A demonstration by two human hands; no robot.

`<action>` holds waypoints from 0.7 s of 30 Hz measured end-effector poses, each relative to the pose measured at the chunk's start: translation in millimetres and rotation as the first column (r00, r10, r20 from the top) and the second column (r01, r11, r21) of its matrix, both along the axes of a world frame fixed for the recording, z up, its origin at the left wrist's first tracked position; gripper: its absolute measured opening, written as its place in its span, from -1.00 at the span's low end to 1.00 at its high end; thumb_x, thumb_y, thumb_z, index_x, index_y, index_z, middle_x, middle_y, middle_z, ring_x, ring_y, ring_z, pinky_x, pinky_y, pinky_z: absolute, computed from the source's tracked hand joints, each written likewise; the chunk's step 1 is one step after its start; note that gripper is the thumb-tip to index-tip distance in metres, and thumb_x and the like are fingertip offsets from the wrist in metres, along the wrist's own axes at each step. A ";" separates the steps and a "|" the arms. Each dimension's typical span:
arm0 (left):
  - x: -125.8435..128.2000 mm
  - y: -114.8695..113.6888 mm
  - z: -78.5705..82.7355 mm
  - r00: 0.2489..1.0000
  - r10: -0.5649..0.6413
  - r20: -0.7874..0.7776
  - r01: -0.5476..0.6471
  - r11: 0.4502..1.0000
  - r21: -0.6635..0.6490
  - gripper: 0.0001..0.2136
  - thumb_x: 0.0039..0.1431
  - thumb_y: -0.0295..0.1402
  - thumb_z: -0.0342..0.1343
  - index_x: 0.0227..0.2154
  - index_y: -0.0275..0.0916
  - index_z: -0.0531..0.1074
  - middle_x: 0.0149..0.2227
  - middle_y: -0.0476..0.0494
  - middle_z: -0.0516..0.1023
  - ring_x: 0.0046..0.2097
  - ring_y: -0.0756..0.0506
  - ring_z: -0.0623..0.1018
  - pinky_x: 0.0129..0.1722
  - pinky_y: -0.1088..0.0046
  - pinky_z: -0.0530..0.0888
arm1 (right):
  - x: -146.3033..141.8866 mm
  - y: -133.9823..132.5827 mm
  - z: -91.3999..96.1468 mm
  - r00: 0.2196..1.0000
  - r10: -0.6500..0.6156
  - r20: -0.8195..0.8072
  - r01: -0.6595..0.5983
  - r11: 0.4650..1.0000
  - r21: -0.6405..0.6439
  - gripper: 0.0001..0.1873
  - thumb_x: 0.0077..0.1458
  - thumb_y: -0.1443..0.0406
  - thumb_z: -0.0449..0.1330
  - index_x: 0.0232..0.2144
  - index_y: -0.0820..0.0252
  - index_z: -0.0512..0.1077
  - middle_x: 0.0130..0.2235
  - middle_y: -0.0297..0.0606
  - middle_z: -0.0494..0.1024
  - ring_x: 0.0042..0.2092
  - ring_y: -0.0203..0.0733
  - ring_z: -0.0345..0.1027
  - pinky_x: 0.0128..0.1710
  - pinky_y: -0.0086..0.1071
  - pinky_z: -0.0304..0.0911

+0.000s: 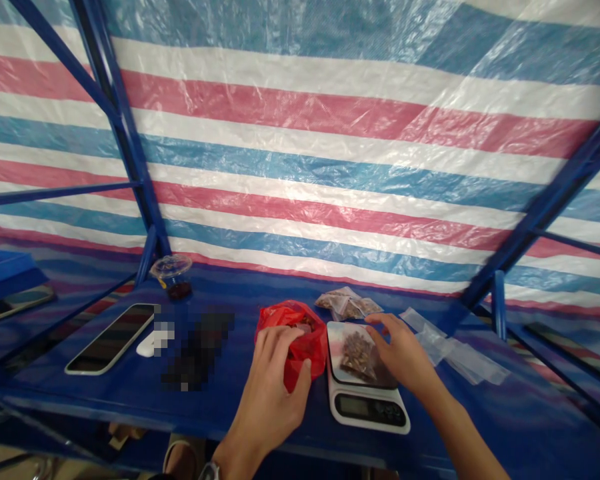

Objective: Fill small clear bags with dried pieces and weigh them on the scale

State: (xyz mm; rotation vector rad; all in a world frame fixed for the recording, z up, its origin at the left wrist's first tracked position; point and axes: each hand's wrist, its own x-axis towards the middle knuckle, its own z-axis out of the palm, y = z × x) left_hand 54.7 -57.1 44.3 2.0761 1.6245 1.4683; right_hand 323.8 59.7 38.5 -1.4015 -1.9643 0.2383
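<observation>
A red plastic bag (313, 343) stands open on the blue table, with something brownish and partly hidden inside. My left hand (275, 383) bends over the bag's near left rim, thumb apart from the fingers and nothing visible between them. Beside the bag, a white digital kitchen scale (337, 407) carries a small clear bag of brown dried pieces (357, 355) on its shiny plate. At the plate's right edge, my right hand (397, 350) is open, its fingers spread next to the small bag. The scale's display is unreadable.
Several filled clear bags (347, 303) lie behind the scale. Flat clear bags (455, 353) are spread to the right. On the left are a phone (113, 339), a white object (147, 343), a blurred dark item (200, 350) and a plastic cup (175, 277). Blue frame bars (130, 133) flank the table.
</observation>
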 end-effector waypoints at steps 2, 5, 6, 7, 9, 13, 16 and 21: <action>0.8 1.5 -3.3 0.994 -0.047 -0.097 0.043 0.998 -0.041 -0.69 0.28 -0.48 0.09 0.04 -0.07 0.43 0.04 -0.23 0.49 0.13 -0.26 0.45 0.14 0.05 0.47 | 0.9 -3.0 1.9 0.999 -0.034 -0.015 0.035 0.996 0.080 -0.72 0.26 0.17 0.09 -0.14 0.10 0.55 -0.11 -0.14 0.62 -0.11 0.02 0.47 0.01 -0.06 0.34; 3.2 4.7 -12.3 0.968 -0.070 -0.242 0.045 0.993 -0.110 -0.71 0.24 -0.53 0.11 -0.06 -0.05 0.50 -0.01 -0.17 0.51 0.10 -0.26 0.45 0.13 0.00 0.46 | 1.4 -9.5 8.1 0.998 -0.056 -0.033 0.061 0.984 0.167 -0.73 0.29 0.17 0.08 -0.15 0.10 0.55 -0.12 -0.13 0.61 -0.12 0.02 0.46 -0.01 -0.08 0.35; 4.0 6.1 -16.0 0.958 -0.067 -0.279 0.032 0.991 -0.131 -0.72 0.24 -0.55 0.10 -0.08 -0.05 0.51 -0.03 -0.15 0.51 0.09 -0.26 0.45 0.14 -0.02 0.46 | 1.2 -12.0 10.1 0.998 -0.059 -0.039 0.065 0.979 0.191 -0.74 0.30 0.18 0.08 -0.16 0.10 0.55 -0.13 -0.14 0.61 -0.13 0.01 0.45 -0.02 -0.09 0.35; 4.6 7.7 -19.8 0.949 -0.060 -0.310 0.014 0.989 -0.148 -0.72 0.25 -0.56 0.09 -0.10 -0.06 0.52 -0.04 -0.14 0.52 0.08 -0.26 0.45 0.13 -0.03 0.46 | 0.8 -14.5 11.9 0.997 -0.062 -0.046 0.070 0.975 0.212 -0.74 0.30 0.19 0.09 -0.16 0.09 0.55 -0.13 -0.15 0.61 -0.14 0.01 0.45 -0.03 -0.10 0.35; 4.7 11.7 -27.5 0.933 -0.035 -0.359 -0.027 0.986 -0.166 -0.75 0.29 -0.55 0.07 -0.12 -0.08 0.52 -0.04 -0.14 0.52 0.06 -0.25 0.45 0.11 -0.04 0.46 | -0.8 -19.8 15.0 0.996 -0.066 -0.061 0.079 0.967 0.241 -0.76 0.30 0.20 0.09 -0.17 0.09 0.55 -0.14 -0.16 0.60 -0.15 0.00 0.44 -0.03 -0.11 0.34; 0.9 21.8 -41.6 0.900 0.064 -0.430 -0.125 0.986 -0.115 -0.79 0.34 -0.49 0.08 -0.08 -0.10 0.53 -0.02 -0.16 0.52 0.05 -0.26 0.46 0.06 0.01 0.49 | -5.9 -29.9 19.4 0.994 -0.059 -0.086 0.080 0.962 0.261 -0.77 0.31 0.24 0.09 -0.18 0.08 0.56 -0.15 -0.18 0.60 -0.12 -0.01 0.45 -0.02 -0.14 0.33; -0.6 27.1 -46.5 0.885 0.121 -0.450 -0.154 0.987 -0.037 -0.78 0.36 -0.45 0.08 -0.04 -0.08 0.52 -0.02 -0.17 0.52 0.05 -0.27 0.47 0.01 0.05 0.51 | -7.9 -34.5 23.4 0.994 -0.049 -0.100 0.075 0.961 0.266 -0.77 0.32 0.26 0.08 -0.20 0.07 0.56 -0.15 -0.19 0.60 -0.09 -0.02 0.46 -0.01 -0.16 0.32; 7.8 26.3 -36.2 0.912 0.188 -0.365 -0.174 0.982 0.073 -0.78 0.38 -0.42 0.06 0.01 -0.13 0.48 0.01 -0.22 0.51 0.08 -0.28 0.45 0.04 0.02 0.48 | -2.2 -35.9 29.7 0.991 -0.071 -0.114 0.100 0.956 0.276 -0.75 0.32 0.28 0.07 -0.23 0.08 0.57 -0.18 -0.18 0.60 -0.14 -0.04 0.46 -0.04 -0.17 0.32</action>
